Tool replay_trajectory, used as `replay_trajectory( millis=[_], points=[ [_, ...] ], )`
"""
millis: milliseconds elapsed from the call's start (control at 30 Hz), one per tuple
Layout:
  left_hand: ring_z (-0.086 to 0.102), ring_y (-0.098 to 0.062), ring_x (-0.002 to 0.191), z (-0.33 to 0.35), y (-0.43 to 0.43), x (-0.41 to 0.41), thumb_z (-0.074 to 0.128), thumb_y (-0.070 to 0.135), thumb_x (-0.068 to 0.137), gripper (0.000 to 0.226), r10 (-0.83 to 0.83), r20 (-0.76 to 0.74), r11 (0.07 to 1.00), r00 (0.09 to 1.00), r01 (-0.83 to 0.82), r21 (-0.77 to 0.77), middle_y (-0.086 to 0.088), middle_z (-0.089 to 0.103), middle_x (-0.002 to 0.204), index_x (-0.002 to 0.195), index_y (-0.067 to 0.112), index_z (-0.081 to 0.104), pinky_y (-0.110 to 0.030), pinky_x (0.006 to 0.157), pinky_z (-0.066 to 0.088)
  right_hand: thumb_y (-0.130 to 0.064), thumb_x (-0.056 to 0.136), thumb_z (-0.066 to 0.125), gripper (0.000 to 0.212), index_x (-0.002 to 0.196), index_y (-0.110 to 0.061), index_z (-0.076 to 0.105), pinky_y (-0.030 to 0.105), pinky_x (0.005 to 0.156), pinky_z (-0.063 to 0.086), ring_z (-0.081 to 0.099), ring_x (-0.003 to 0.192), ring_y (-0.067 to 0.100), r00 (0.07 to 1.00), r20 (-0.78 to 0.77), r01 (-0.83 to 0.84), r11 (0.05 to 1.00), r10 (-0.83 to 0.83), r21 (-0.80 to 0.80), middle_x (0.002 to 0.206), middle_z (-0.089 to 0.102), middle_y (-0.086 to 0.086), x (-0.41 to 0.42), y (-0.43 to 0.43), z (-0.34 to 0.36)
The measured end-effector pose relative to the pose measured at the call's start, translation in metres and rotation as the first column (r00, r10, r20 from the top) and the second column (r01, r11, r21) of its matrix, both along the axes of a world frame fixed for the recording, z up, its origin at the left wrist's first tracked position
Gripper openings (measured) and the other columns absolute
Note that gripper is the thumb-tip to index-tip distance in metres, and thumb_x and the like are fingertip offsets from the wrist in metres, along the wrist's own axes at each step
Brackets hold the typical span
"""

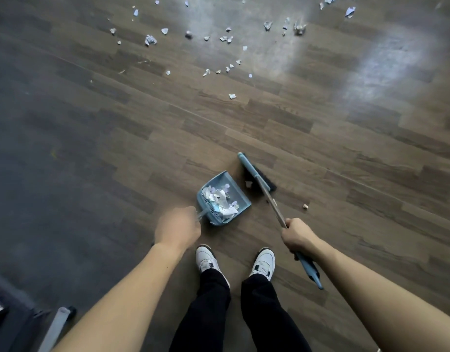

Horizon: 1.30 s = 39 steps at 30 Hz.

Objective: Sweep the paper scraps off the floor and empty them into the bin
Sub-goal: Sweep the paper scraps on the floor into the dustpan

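Observation:
My left hand (178,228) grips the handle of a blue dustpan (240,198), which sits just in front of my feet and holds a heap of white paper scraps (220,199). To its right, my right hand (299,236) grips the long handle of a blue broom (255,177). The broom's black bristles rest on the floor beside the pan's open edge. One scrap (248,184) lies against the bristles and another scrap (305,206) lies to the right of the broom. Several more scattered scraps (229,38) cover the floor farther ahead. No bin is in view.
The floor is dark wood-look planks (117,123), with window glare at the far right. My two feet in white shoes (208,259) stand just behind the dustpan. A dark object with a grey bar (57,326) fills the bottom left corner.

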<state>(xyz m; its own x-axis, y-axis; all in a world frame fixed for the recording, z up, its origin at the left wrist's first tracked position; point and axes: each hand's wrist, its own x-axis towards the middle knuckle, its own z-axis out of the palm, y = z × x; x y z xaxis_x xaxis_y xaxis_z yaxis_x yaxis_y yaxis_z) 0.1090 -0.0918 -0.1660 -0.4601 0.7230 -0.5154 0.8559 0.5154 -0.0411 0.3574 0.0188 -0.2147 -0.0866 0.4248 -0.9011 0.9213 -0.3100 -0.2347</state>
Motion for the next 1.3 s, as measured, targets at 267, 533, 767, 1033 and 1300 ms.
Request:
replay_trajectory(
  millis=[267, 533, 767, 1033, 1300],
  points=[
    [0.064, -0.035, 0.092, 0.000, -0.008, 0.004, 0.052, 0.031, 0.088, 0.017, 0.007, -0.018, 1.000, 1.000, -0.007, -0.002, -0.010, 0.069, 0.095, 0.097, 0.021, 0.062, -0.035, 0.076, 0.048, -0.011, 0.093, 0.038, 0.015, 0.086, -0.012, 0.051, 0.023, 0.029, 0.039, 0.047, 0.041, 0.021, 0.978, -0.181, -0.114, 0.992, 0.103, -0.050, 0.062, 0.045, 0.007, -0.017, -0.021, 0.016],
    [0.064, -0.033, 0.095, 0.002, -0.013, -0.013, 0.053, 0.030, 0.087, 0.021, 0.033, 0.002, 0.999, 0.999, -0.034, 0.032, -0.010, 0.069, 0.100, 0.105, 0.025, 0.064, -0.035, 0.080, 0.048, -0.012, 0.094, 0.038, 0.015, 0.088, -0.010, 0.052, 0.027, 0.029, 0.039, 0.050, 0.046, 0.022, 0.978, -0.170, -0.110, 0.990, 0.124, 0.088, 0.064, 0.047, 0.008, -0.019, -0.015, 0.037],
    [0.064, -0.032, 0.089, 0.017, -0.030, -0.022, 0.053, 0.031, 0.087, 0.016, -0.013, 0.037, 0.999, 0.999, 0.011, 0.053, -0.008, 0.069, 0.092, 0.097, 0.024, 0.063, -0.034, 0.074, 0.048, -0.011, 0.095, 0.037, 0.018, 0.098, -0.009, 0.055, 0.023, 0.032, 0.042, 0.053, 0.047, 0.026, 0.998, -0.055, 0.023, 0.990, -0.015, 0.137, 0.069, 0.052, 0.012, 0.013, -0.011, 0.046],
    [0.063, -0.031, 0.093, 0.019, -0.030, -0.001, 0.053, 0.031, 0.087, 0.018, -0.130, 0.085, 0.990, 0.988, 0.126, 0.058, -0.006, 0.068, 0.096, 0.100, 0.025, 0.064, -0.033, 0.077, 0.047, -0.011, 0.094, 0.038, 0.022, 0.104, -0.006, 0.057, 0.031, 0.040, 0.049, 0.059, 0.059, 0.031, 0.990, 0.078, 0.099, 0.979, -0.114, 0.177, 0.084, 0.061, 0.020, 0.060, -0.035, 0.029],
    [0.063, -0.031, 0.097, 0.002, -0.030, 0.027, 0.051, 0.031, 0.088, 0.024, -0.184, 0.100, 0.983, 0.978, 0.183, 0.024, -0.009, 0.066, 0.103, 0.106, 0.023, 0.064, -0.035, 0.082, 0.048, -0.005, 0.092, 0.036, 0.025, 0.105, -0.004, 0.057, 0.023, 0.032, 0.041, 0.052, 0.049, 0.025, 0.981, 0.082, 0.170, 0.983, -0.175, 0.072, 0.073, 0.053, 0.015, 0.063, -0.073, 0.010]
  ],
)
